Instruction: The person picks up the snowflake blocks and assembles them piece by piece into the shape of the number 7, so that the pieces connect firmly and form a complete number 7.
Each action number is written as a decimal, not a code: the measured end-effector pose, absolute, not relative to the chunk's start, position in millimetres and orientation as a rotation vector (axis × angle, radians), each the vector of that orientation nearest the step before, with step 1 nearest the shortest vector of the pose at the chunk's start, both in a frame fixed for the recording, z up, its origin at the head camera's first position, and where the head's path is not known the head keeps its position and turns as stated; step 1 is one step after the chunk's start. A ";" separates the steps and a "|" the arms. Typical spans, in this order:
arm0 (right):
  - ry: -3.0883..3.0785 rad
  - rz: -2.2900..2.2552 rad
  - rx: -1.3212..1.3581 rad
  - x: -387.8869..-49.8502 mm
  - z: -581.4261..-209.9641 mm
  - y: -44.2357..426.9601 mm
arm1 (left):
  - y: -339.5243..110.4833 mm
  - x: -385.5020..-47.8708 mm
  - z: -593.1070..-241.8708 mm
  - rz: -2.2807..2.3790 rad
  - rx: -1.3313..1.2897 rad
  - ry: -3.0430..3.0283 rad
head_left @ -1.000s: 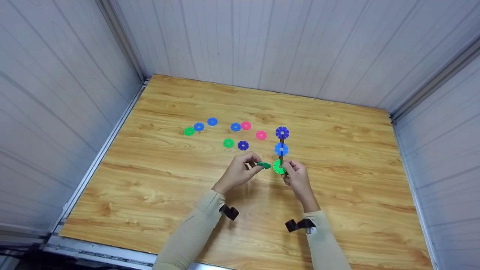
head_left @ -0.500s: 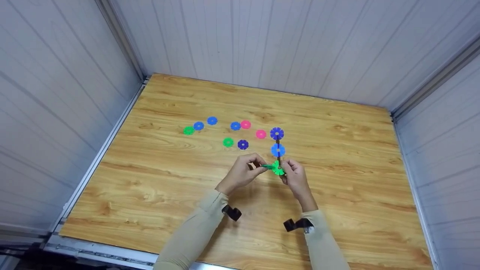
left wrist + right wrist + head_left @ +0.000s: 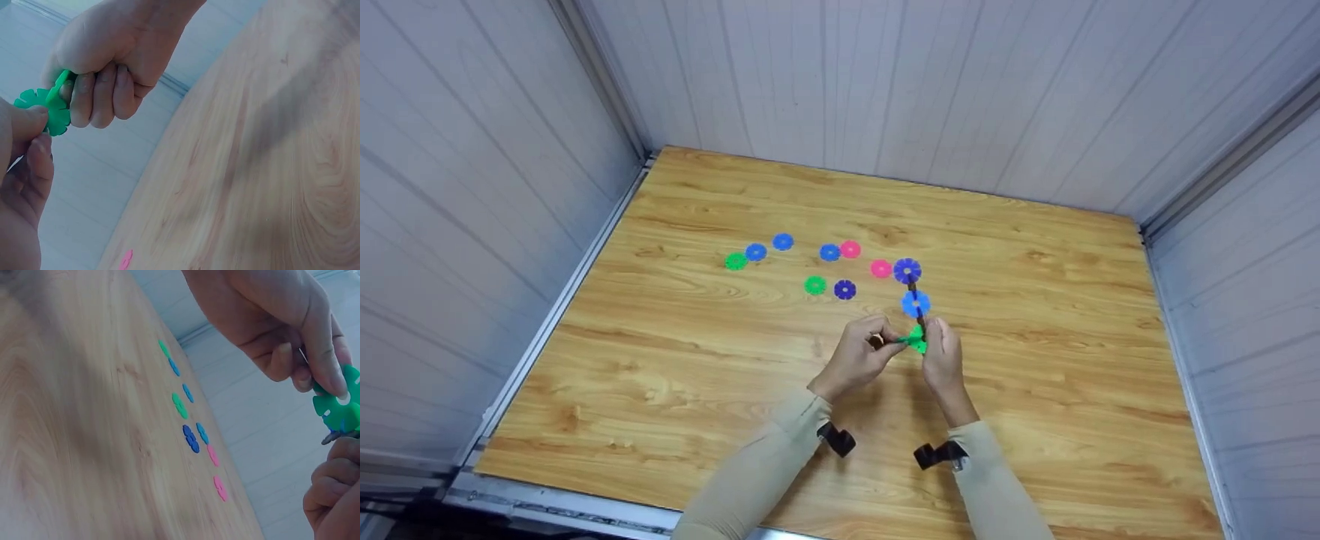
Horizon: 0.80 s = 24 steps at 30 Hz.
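My left hand [image 3: 855, 356] pinches a green notched plastic disc [image 3: 58, 117] between thumb and fingers. Against it, at an angle, sits another green notched disc [image 3: 58, 87], which my right hand [image 3: 943, 364] grips with curled fingers. In the head view the two discs touch; whether their slots are fully engaged I cannot tell. Beyond the right hand runs a chain with a light blue disc [image 3: 915, 304] and a purple disc [image 3: 907, 271] at its far end. Dark narrow pieces [image 3: 912, 286] join these. Fingers cover part of both green discs.
Loose discs lie left of the chain on the wooden table [image 3: 660, 345]: several blue and green ones, a purple disc [image 3: 844, 289] and two pink ones, one pink disc [image 3: 880, 268] beside the chain's end. Panel walls [image 3: 840, 82] enclose the table's back and sides.
The left hand's green disc has moved right, from apart to touching the chain's green disc. The chain's far end has swung left, and the right hand has turned, its wrist shifting left.
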State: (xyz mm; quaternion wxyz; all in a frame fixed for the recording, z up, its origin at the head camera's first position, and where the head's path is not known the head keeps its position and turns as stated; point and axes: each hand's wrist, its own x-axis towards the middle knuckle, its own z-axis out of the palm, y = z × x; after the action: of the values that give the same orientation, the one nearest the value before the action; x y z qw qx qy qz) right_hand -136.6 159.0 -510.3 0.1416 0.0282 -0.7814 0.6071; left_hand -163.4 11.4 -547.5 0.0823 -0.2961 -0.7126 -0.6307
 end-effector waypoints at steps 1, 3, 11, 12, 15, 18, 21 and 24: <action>-2.258 1.743 0.078 -137.2 -510.6 157.7 | 11.1 -163.4 -547.2 -1.878 -0.876 -2.127; -2.259 1.736 0.079 -137.9 -511.2 155.9 | 9.9 -163.5 -546.8 -1.874 -0.872 -2.126; -2.161 1.910 0.060 -137.2 -522.4 163.8 | 7.8 -170.2 -553.7 -1.846 -0.969 -2.175; -2.146 1.953 0.053 -136.3 -524.4 164.9 | 7.5 -170.8 -554.6 -1.834 -0.979 -2.181; -2.111 2.055 0.034 -135.3 -529.4 165.5 | 5.1 -172.4 -556.4 -1.774 -1.001 -2.201; -2.123 2.038 0.039 -135.6 -532.5 164.7 | 2.4 -174.5 -556.9 -1.711 -1.005 -2.234; -2.135 1.983 0.038 -135.4 -533.3 165.4 | 1.6 -178.2 -558.5 -1.626 -1.025 -2.290; -2.132 1.962 0.030 -135.0 -533.2 168.1 | -0.6 -184.1 -562.0 -1.532 -1.022 -2.370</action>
State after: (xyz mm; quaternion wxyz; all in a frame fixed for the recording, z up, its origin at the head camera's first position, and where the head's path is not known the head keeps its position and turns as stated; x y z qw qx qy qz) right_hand -135.0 168.1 -533.2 0.1219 0.0102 -0.7302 0.6721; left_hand -184.1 -0.6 -562.0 0.0701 -0.3396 -0.7878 -0.5091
